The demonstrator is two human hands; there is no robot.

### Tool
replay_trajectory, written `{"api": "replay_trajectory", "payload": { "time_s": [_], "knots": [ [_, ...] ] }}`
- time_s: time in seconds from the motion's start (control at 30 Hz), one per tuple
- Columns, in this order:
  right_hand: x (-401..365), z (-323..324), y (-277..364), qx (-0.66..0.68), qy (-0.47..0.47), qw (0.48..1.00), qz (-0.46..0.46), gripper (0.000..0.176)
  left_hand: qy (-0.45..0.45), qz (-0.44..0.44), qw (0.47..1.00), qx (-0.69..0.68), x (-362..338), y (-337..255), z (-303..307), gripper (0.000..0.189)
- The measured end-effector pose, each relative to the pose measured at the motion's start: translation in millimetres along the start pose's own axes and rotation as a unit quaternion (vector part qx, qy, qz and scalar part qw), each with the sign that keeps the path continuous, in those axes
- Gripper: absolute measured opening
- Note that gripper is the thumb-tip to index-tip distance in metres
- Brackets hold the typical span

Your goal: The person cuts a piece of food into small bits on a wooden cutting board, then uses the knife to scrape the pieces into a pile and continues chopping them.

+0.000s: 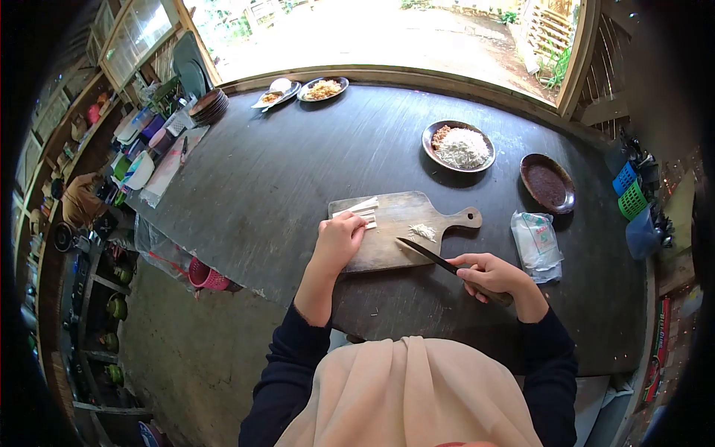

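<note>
A wooden cutting board [395, 249] lies on the dark table in front of me, its handle to the right. Pale white strips of food [365, 207] rest side by side on its left part. My left hand [342, 237] bends its fingers over the near ends of these strips and holds them against the wood. In my right hand [491, 276] is a kitchen knife [432, 255], gripped by its handle, with the blade slanting over the board's near right edge. Small chopped white pieces [422, 232] sit in a little heap beyond the blade.
A plate of white shreds and reddish bits [460, 147] stands beyond the board. To the right are an empty brown plate [547, 184] and a white plastic packet [536, 246]. Two food dishes [322, 89] [277, 94] stand by the window, near stacked brown plates [209, 108].
</note>
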State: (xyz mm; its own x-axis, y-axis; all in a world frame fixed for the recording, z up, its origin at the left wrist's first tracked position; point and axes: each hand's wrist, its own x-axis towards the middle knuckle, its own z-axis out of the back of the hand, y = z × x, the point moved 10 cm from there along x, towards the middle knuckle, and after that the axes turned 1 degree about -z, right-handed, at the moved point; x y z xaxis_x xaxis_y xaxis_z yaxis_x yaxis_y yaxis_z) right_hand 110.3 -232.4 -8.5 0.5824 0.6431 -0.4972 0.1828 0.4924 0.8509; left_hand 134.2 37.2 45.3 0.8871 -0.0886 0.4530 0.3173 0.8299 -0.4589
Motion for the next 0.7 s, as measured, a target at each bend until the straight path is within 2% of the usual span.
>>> {"api": "replay_trajectory", "payload": {
  "time_s": [0.27, 0.37, 0.43, 0.7],
  "knots": [
    [0.4, 4.3, 6.6, 0.021, -0.031, 0.999, 0.017, 0.041, -0.017, -0.026, 0.999, -0.019, 2.0, -19.4, 6.9, 0.018],
    [-0.7, -0.4, 10.5, 0.024, -0.018, 0.999, 0.021, 0.041, -0.018, -0.067, 0.996, -0.058, 1.1, -36.6, 2.8, 0.021],
    [-0.3, -4.3, 11.2, 0.020, 0.001, 1.000, 0.021, 0.040, -0.011, -0.053, 0.990, -0.134, -1.6, -45.8, -5.0, 0.019],
    [3.8, -2.6, 5.8, 0.051, -0.022, 0.998, 0.023, 0.040, 0.022, -0.116, 0.987, -0.106, -16.6, -90.0, -30.3, 0.007]
  ]
}}
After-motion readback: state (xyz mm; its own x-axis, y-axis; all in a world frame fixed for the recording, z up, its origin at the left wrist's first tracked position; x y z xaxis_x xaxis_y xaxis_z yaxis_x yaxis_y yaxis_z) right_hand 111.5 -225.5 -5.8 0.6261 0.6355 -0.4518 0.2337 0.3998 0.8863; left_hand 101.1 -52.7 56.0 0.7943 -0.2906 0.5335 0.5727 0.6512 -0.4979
